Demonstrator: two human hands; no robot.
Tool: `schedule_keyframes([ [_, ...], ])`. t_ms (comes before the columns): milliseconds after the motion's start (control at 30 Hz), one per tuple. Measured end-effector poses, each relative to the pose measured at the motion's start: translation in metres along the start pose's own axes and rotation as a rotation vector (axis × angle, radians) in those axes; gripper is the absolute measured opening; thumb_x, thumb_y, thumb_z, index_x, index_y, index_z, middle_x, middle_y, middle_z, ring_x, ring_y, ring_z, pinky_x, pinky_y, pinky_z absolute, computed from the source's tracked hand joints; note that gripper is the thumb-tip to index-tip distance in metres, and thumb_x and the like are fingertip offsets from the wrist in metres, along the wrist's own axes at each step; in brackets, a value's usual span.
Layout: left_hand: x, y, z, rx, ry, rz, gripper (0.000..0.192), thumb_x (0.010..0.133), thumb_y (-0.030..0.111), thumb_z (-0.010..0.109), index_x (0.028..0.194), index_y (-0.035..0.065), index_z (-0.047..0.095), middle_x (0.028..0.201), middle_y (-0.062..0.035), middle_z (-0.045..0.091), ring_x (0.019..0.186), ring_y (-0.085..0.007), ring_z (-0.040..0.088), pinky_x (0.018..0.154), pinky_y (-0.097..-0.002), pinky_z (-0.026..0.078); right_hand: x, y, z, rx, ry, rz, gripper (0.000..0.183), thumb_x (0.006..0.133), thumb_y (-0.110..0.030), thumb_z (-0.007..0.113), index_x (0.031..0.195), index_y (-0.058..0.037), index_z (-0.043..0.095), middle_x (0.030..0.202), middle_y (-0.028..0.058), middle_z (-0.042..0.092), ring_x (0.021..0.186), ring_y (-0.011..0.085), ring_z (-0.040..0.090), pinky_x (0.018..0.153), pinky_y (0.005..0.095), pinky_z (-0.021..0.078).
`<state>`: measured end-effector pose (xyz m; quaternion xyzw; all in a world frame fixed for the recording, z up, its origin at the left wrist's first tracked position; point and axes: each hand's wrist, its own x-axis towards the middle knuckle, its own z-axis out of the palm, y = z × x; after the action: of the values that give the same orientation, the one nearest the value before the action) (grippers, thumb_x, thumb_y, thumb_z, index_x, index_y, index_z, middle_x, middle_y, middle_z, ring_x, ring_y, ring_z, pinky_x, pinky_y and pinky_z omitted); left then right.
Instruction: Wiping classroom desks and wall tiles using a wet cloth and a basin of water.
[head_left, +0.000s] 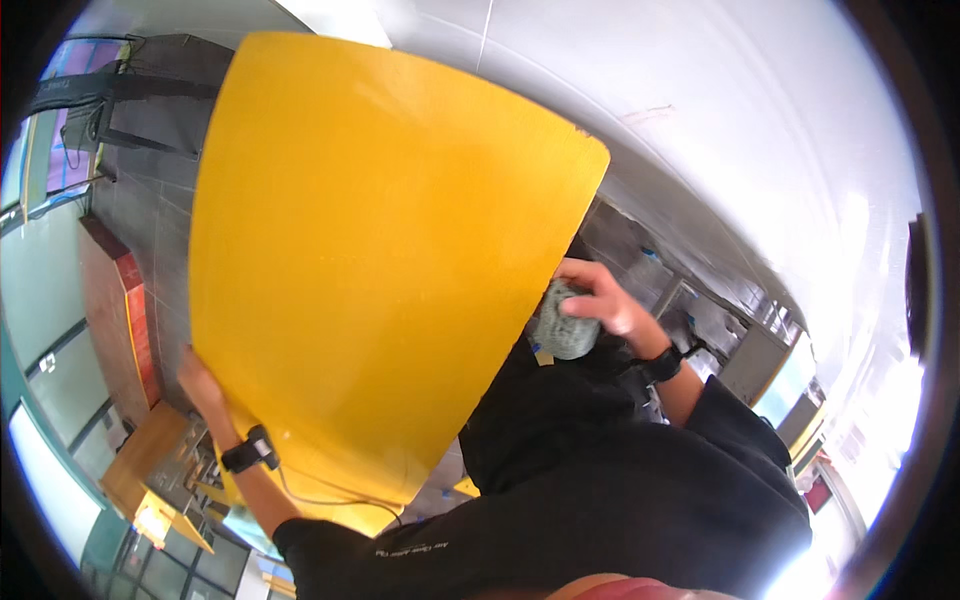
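Note:
A large yellow panel, smooth and flat with rounded corners, stands tilted in front of me and fills the middle of the view. Along its left edge is my left hand, gripping it low down; part of the fingers is blurred or hidden at the edge. My right hand holds a rounded grey-green cloth-like bundle just beside the panel's right edge. Its exact kind is unclear. Scuffs mark the panel's top right corner.
A pale wall rises behind the panel. On the left, a red-brown cabinet lies on grey floor tiles near a wooden table. Stacked furniture is at right. A thin cable runs from my left wristband.

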<state>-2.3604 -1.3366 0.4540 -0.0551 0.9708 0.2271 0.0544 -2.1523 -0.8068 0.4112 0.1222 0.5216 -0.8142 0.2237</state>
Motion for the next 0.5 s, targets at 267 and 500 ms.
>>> schedule_keyframes([
  [267, 0.038, -0.026, -0.004, 0.516, 0.134, 0.213, 0.043, 0.096, 0.031, 0.029, 0.114, -0.0014, 0.050, 0.108, -0.0182, 0.057, 0.099, -0.0272, 0.053, 0.083, -0.0359, 0.041, 0.014, 0.073, -0.107, 0.688, 0.091, -0.238, 0.054, 0.085, -0.044, 0.045, 0.118, -0.0020, 0.045, 0.104, 0.0151, 0.056, 0.081, 0.0264, 0.056, 0.064, 0.0397, 0.0466],
  [500, 0.019, 0.049, -0.029, 0.310, 0.222, 0.268, 0.047, 0.090, 0.034, 0.044, 0.121, -0.0018, 0.046, 0.121, -0.0207, 0.050, 0.114, -0.0301, 0.047, 0.094, -0.0337, 0.037, -0.036, -0.004, -0.105, 0.268, 0.268, -0.621, 0.048, 0.080, -0.011, 0.055, 0.124, 0.0035, 0.041, 0.111, 0.0148, 0.055, 0.099, 0.0224, 0.055, 0.086, 0.0355, 0.0436],
])
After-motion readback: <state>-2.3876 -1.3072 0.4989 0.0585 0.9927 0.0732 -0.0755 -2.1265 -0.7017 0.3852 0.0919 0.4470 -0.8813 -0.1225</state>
